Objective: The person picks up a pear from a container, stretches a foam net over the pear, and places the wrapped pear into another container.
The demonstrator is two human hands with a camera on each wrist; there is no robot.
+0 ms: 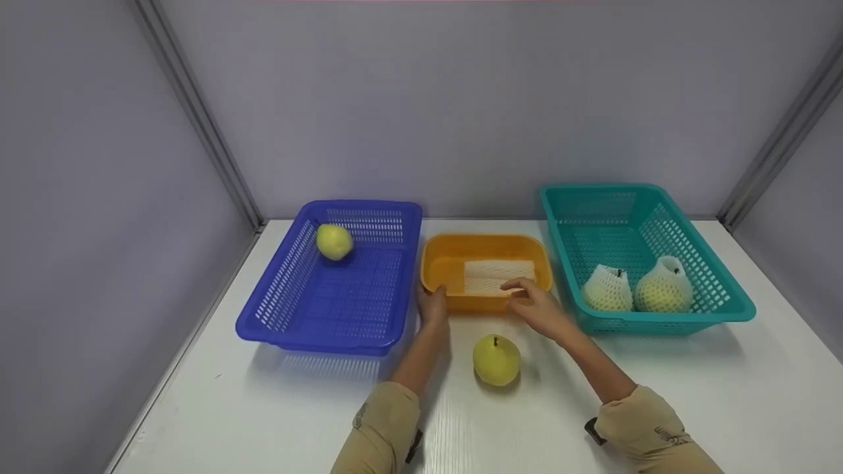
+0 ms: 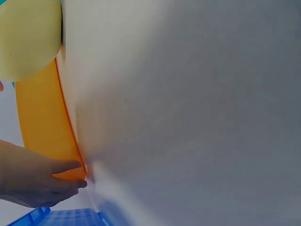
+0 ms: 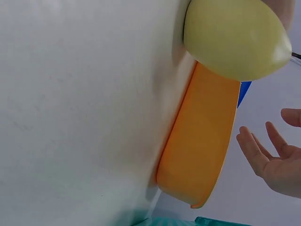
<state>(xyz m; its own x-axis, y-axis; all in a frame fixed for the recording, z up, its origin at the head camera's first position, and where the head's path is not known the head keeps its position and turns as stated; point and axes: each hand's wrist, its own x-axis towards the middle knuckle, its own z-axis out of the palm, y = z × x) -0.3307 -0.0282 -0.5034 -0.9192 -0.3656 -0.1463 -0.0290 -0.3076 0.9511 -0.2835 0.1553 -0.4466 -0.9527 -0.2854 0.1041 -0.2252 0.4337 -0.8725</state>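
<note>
My left hand (image 1: 433, 306) grips the left front corner of an orange plastic bin (image 1: 474, 304), thumb at the front wall and fingers round the side. In the left wrist view that hand (image 2: 42, 176) sits low on the bin's wall. Over the bin's right front rim hovers my right hand (image 1: 537, 308), fingers spread and holding nothing; the right wrist view shows the same hand (image 3: 277, 160) apart from the bin. White foam net sleeves (image 1: 498, 271) lie inside the bin. A bare yellow-green pear (image 1: 496, 361) stands on the table between my forearms.
To the left is a blue basket (image 1: 342, 309) with one bare pear (image 1: 334, 241) in its far left part. A teal basket (image 1: 593, 237) on the right holds two pears in foam nets (image 1: 607, 289). Grey panels (image 1: 421, 112) wall the white table (image 1: 217, 408).
</note>
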